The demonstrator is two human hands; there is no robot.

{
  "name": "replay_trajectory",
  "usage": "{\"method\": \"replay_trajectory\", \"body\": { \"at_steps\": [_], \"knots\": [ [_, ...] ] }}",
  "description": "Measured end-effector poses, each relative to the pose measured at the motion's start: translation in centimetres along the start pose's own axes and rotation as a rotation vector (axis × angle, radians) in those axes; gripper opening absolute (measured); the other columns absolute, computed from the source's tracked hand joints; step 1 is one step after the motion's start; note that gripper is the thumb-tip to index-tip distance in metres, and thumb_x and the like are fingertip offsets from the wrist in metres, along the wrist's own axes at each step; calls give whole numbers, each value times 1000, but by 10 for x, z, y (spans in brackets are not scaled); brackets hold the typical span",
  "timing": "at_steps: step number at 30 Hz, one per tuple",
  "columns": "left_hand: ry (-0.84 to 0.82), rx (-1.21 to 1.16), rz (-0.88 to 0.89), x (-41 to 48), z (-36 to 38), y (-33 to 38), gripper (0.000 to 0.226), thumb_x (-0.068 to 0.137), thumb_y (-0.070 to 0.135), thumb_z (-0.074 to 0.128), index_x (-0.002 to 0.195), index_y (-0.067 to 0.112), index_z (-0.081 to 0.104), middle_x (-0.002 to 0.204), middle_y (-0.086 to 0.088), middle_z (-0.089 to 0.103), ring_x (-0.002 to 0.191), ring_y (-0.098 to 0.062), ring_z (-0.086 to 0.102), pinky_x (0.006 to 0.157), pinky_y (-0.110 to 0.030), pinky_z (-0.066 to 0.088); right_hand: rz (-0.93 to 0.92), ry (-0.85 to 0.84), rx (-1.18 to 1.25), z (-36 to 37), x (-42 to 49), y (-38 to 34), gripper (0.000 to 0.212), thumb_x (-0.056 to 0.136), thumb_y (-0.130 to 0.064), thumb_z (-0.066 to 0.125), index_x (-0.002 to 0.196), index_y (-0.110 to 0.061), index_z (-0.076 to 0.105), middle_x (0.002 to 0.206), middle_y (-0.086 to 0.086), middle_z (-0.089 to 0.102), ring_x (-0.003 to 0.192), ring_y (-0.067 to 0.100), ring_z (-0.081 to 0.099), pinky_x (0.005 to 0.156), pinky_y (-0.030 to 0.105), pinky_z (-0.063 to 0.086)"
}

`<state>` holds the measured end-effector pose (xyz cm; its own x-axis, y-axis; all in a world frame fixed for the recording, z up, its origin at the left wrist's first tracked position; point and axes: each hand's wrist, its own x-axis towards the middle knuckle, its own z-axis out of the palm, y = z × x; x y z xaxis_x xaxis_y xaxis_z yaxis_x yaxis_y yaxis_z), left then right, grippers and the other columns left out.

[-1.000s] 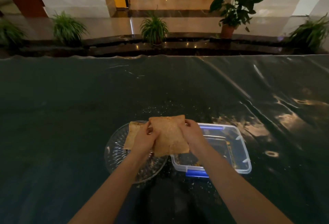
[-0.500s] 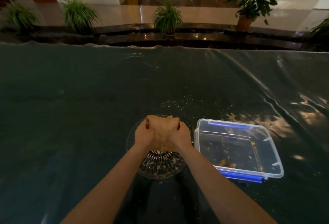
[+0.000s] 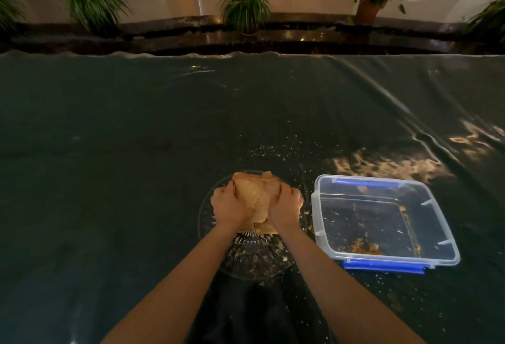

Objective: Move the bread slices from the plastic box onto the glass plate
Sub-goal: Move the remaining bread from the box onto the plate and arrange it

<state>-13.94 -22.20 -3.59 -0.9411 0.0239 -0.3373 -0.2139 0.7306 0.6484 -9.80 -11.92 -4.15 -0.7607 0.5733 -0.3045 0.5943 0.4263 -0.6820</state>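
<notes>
Brown bread slices (image 3: 257, 196) lie stacked on the round glass plate (image 3: 207, 223) near the table's front. My left hand (image 3: 228, 207) grips the stack's left edge and my right hand (image 3: 285, 205) grips its right edge, both pressed against the bread over the plate. To the right of the plate stands the clear plastic box (image 3: 382, 220) with blue clips; only crumbs show inside it. How many slices are in the stack is hidden by my hands.
A dark glossy plastic sheet (image 3: 136, 166) covers the wide table, with crumbs scattered around the plate and box. Beyond the far edge runs a dark ledge with potted plants (image 3: 244, 4). The box nearly touches the plate's right rim.
Both hands carried a bread slice left from above the box and lowered it onto the slice on the plate. The hands have drawn closer together on the stack.
</notes>
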Motion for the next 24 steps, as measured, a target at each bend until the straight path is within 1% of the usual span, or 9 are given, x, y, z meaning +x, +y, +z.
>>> {"method": "replay_trajectory", "body": {
  "at_steps": [2,5,9,11,14,17,20,22,24],
  "knots": [
    [-27,-11,-20,4,1,-3,47,90,12,38,137,11,44,131,-17,49,125,-33,41,106,-41,36,-6,-10,5,2,1,2,43,92,-10,39,135,-6,38,139,20,36,124,35,33,104,43,34],
    [-78,-106,-21,7,2,-3,41,93,21,39,131,10,50,131,-12,56,123,-29,49,107,-44,38,-12,-33,24,4,2,4,46,93,-10,38,138,-4,34,140,18,39,128,33,33,108,41,31],
    [-88,-309,-70,7,-2,-4,37,91,30,47,125,18,54,122,0,60,121,-25,53,102,-36,40,-7,-41,118,3,5,8,44,91,-14,43,134,-4,40,136,16,46,127,32,39,109,43,35],
    [-119,-397,-113,9,-7,-8,38,88,28,51,125,19,54,120,2,60,120,-24,54,103,-39,42,1,-33,178,1,8,11,39,90,-19,46,127,-6,47,128,15,53,121,31,47,105,46,41],
    [-164,-464,-138,13,-11,-13,46,88,25,53,133,23,49,129,-1,59,116,-20,56,103,-43,44,-9,-29,256,-1,12,12,28,89,-22,49,113,-11,55,111,11,60,105,28,55,92,38,48],
    [-226,-513,-133,13,-10,-13,52,87,23,53,138,22,43,136,-3,54,123,-22,52,106,-46,41,-1,-105,304,1,14,11,39,87,-22,51,125,-12,50,118,2,56,112,20,54,97,36,46],
    [-271,-512,-121,12,-6,-14,58,85,20,53,141,24,38,140,-3,51,127,-23,48,107,-47,40,-5,-138,350,7,12,10,38,84,-14,53,122,-12,49,115,4,57,110,23,56,92,34,49],
    [-273,-518,-117,12,-4,-14,61,84,19,53,142,26,35,141,-2,49,126,-23,48,106,-47,41,1,-163,354,11,14,10,47,84,-13,52,130,-14,41,123,3,51,113,18,50,97,33,44],
    [-264,-509,-112,12,-2,-15,66,83,18,54,144,27,31,140,-2,49,124,-23,49,105,-46,42,-18,-177,340,13,17,11,52,85,-12,52,135,-14,36,126,2,46,113,13,45,96,28,38]
  ]
}}
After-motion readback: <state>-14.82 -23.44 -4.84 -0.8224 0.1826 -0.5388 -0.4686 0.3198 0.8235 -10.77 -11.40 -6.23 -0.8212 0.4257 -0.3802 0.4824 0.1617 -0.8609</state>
